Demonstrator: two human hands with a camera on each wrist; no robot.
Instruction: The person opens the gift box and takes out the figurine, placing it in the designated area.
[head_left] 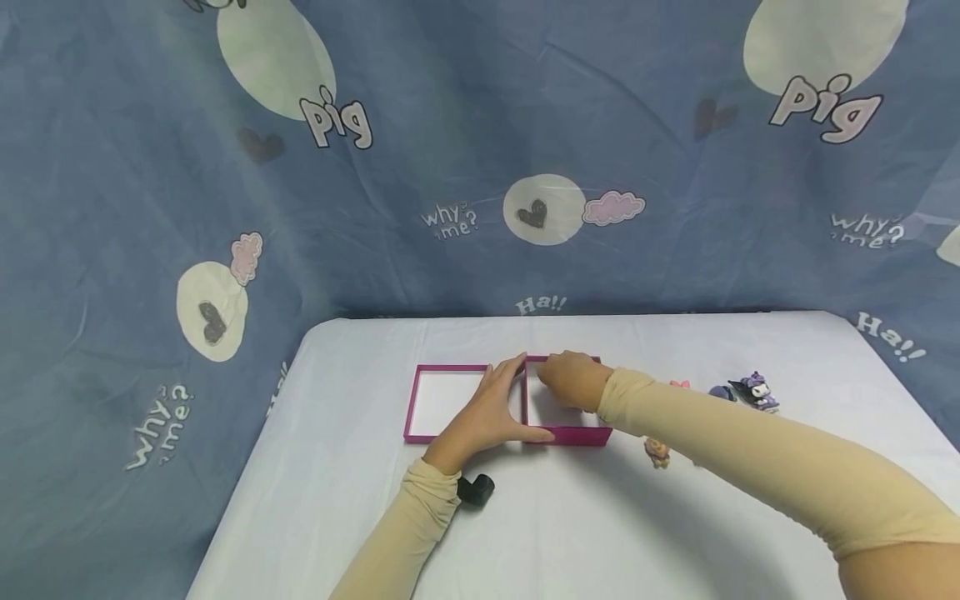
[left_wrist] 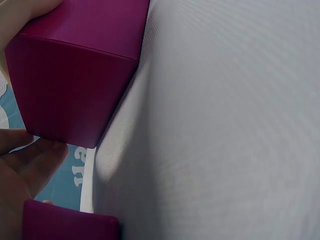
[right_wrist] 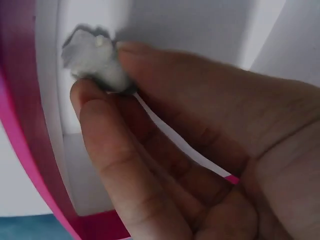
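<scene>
A magenta box (head_left: 570,436) with a white inside stands open on the table. My left hand (head_left: 483,421) holds its left side, thumb at the front wall and fingers towards the back. In the left wrist view, fingertips touch the far edge of the box (left_wrist: 70,90). My right hand (head_left: 573,379) is down inside the box. Between thumb and fingertips it pinches a small pale grey-white piece (right_wrist: 97,57), close to the box's inner wall; its kind is unclear. The head view hides this piece behind the hand.
A second magenta-rimmed tray or lid (head_left: 411,408) lies left of the box. Right of the box are small figurines: a brownish one (head_left: 657,452), a purple and black one (head_left: 757,392) and a dark blue one (head_left: 722,392). A patterned blue cloth (head_left: 450,275) hangs behind the table.
</scene>
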